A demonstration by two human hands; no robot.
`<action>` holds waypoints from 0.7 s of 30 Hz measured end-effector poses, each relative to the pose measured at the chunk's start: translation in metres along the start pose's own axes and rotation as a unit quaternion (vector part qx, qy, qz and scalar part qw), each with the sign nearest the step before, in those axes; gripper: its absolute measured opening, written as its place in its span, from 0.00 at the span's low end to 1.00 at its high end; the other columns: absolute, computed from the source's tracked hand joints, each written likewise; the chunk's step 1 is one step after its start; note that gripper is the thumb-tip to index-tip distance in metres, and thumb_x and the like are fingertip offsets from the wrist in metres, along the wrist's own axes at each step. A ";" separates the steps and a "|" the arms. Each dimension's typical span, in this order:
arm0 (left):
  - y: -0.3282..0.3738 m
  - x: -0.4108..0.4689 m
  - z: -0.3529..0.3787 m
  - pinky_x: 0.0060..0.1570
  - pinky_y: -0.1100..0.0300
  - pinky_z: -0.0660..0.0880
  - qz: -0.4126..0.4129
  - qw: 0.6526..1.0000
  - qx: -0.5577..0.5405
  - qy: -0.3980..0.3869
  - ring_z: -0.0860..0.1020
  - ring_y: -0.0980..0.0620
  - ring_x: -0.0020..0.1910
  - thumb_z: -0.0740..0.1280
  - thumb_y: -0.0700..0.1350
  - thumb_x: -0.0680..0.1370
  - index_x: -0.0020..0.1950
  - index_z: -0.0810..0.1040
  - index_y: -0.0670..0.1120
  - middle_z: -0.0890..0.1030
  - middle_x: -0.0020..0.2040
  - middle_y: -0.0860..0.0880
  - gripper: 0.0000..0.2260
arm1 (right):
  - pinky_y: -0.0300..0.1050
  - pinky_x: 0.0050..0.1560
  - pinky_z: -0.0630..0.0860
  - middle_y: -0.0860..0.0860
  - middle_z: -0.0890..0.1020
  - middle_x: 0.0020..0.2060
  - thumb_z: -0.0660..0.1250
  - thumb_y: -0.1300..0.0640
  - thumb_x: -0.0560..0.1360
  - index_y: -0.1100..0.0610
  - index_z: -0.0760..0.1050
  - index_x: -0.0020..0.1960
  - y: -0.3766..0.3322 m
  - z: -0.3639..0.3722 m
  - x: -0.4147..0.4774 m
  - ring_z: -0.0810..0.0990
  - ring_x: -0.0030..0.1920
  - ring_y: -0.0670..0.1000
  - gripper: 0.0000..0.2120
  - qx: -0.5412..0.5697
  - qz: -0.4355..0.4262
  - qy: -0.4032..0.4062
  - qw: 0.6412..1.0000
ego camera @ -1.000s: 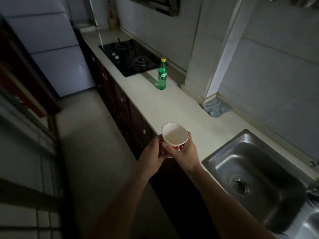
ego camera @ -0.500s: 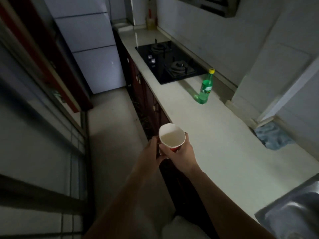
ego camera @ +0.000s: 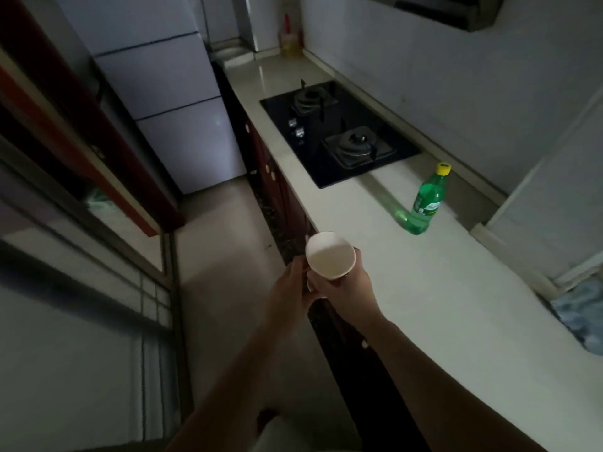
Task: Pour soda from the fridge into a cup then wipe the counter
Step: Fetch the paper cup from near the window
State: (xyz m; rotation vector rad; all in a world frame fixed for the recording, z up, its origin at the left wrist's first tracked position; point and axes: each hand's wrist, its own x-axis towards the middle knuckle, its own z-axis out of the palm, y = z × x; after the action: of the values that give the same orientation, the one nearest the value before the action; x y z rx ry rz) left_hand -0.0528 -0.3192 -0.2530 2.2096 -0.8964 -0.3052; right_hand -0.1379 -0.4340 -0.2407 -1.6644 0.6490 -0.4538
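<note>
The left hand (ego camera: 290,285) and right hand (ego camera: 346,288) are both curled round a white paper cup (ego camera: 330,254), round mouth up, over the smooth counter (ego camera: 424,288)'s front edge. The green plastic soda bottle (ego camera: 427,200) stands upright near the back edge.

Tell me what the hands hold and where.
Both hold the paper cup: the right hand wraps its side below the rim, the left hand grips its lower part.
</note>
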 end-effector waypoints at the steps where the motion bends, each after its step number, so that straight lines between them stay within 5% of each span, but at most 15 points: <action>1: -0.002 0.016 0.005 0.48 0.57 0.77 0.003 1.000 -0.006 -0.009 0.80 0.46 0.56 0.76 0.46 0.72 0.67 0.69 0.41 0.79 0.61 0.45 0.27 | 0.32 0.40 0.77 0.41 0.78 0.53 0.79 0.48 0.66 0.44 0.63 0.63 0.003 -0.002 0.011 0.79 0.51 0.40 0.33 -0.010 0.006 0.011 1.000; 7: -0.011 0.121 0.030 0.51 0.69 0.67 0.086 0.989 -0.056 -0.107 0.76 0.53 0.56 0.75 0.39 0.72 0.66 0.70 0.40 0.78 0.58 0.49 0.25 | 0.31 0.44 0.75 0.43 0.79 0.53 0.78 0.46 0.66 0.47 0.64 0.63 0.012 -0.008 0.076 0.79 0.51 0.38 0.33 -0.034 0.032 0.157 0.986; 12: -0.006 0.180 0.056 0.51 0.50 0.79 0.179 0.962 -0.071 -0.195 0.80 0.48 0.57 0.73 0.44 0.74 0.63 0.68 0.47 0.79 0.59 0.48 0.22 | 0.34 0.47 0.76 0.40 0.78 0.52 0.77 0.41 0.63 0.49 0.66 0.63 0.010 -0.022 0.100 0.78 0.52 0.38 0.35 -0.048 0.062 0.270 0.960; 16: 0.022 0.192 0.090 0.47 0.47 0.77 0.290 0.913 -0.048 -0.283 0.80 0.44 0.51 0.71 0.47 0.75 0.60 0.64 0.53 0.78 0.56 0.47 0.20 | 0.35 0.46 0.77 0.41 0.81 0.50 0.77 0.44 0.65 0.47 0.66 0.62 0.028 -0.041 0.079 0.80 0.50 0.39 0.31 -0.043 0.095 0.395 0.913; 21: 0.054 0.183 0.135 0.51 0.52 0.76 0.353 0.863 -0.068 -0.355 0.79 0.45 0.56 0.71 0.47 0.77 0.67 0.68 0.43 0.76 0.61 0.47 0.22 | 0.29 0.45 0.73 0.37 0.79 0.50 0.77 0.44 0.65 0.48 0.68 0.63 0.043 -0.071 0.054 0.78 0.51 0.37 0.31 -0.044 0.114 0.479 0.869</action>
State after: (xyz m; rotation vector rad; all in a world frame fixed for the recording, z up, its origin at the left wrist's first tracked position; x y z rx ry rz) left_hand -0.0081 -0.5430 -0.3029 1.4702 -1.9300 -0.8105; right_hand -0.1478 -0.5272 -0.2721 -1.3415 1.5906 -1.1074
